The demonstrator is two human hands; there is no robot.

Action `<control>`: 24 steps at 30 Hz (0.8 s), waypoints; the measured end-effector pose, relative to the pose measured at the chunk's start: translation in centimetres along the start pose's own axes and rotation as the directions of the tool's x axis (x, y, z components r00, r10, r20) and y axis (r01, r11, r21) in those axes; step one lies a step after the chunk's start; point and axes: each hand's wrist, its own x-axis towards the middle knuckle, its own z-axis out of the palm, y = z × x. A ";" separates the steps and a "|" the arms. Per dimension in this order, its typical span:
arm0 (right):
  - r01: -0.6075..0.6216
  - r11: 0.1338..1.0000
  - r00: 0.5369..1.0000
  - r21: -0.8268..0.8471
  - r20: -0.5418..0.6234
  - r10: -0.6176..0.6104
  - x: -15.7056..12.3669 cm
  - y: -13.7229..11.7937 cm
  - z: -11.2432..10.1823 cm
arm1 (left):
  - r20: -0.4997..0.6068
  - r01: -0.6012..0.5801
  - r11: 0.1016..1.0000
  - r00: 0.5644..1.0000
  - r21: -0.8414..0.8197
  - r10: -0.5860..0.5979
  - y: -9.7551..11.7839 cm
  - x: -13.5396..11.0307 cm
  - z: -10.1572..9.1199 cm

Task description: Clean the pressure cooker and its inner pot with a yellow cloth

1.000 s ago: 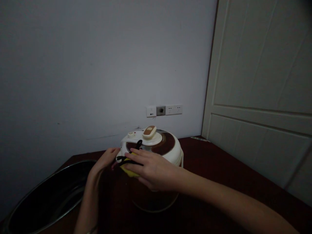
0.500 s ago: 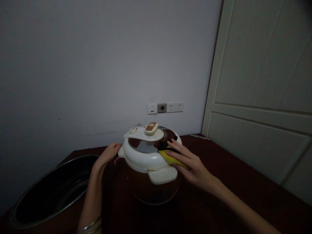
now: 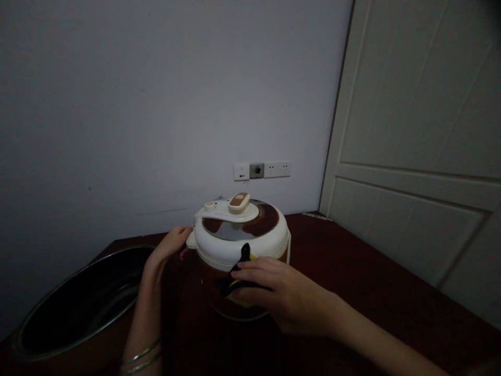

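"Where is the cooker point(image 3: 219, 248)?"
"It is set on a dark red table point(image 3: 329, 256), at six o'clock in the view, with an open dark pot point(image 3: 78, 308) at eight."
"What is being done?"
"Its front appears to be being wiped: a yellow-and-black cloth point(image 3: 245, 254) is held under the right hand point(image 3: 289, 292), at the cooker's six o'clock. The left hand point(image 3: 172, 243) is placed at nine; its grip cannot be told."
"What is called for?"
"Cloth pressed to the curve, cooker steadied."
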 end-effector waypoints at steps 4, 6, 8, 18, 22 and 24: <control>-0.135 0.988 0.987 0.078 -0.071 0.141 -3.7 1.0 -1.5 | 0.006 -0.026 0.999 1.000 -0.020 0.026 -0.3 0.0 0.0; -0.174 0.980 0.978 0.097 -0.095 0.183 -5.0 1.3 -1.8 | 0.008 -0.036 0.999 0.999 -0.022 0.037 -0.1 -0.1 0.0; -0.171 0.982 0.977 0.076 -0.114 0.179 -5.2 1.1 -1.7 | -0.001 -0.033 0.999 0.999 -0.021 0.033 0.0 -0.2 0.1; -0.119 0.990 0.968 -0.081 -0.231 0.098 2.7 -1.9 4.5 | -0.016 -0.031 0.999 0.999 0.020 0.031 -0.3 0.3 -0.1; -0.182 0.983 0.937 -0.014 -0.305 0.169 1.9 -1.7 5.1 | 0.019 -0.045 0.999 0.999 0.000 0.045 -0.6 0.4 -0.1; -0.209 0.978 0.929 0.002 -0.312 0.199 0.6 -1.4 4.7 | 0.015 -0.043 0.999 0.999 -0.011 0.043 -0.8 0.5 -0.1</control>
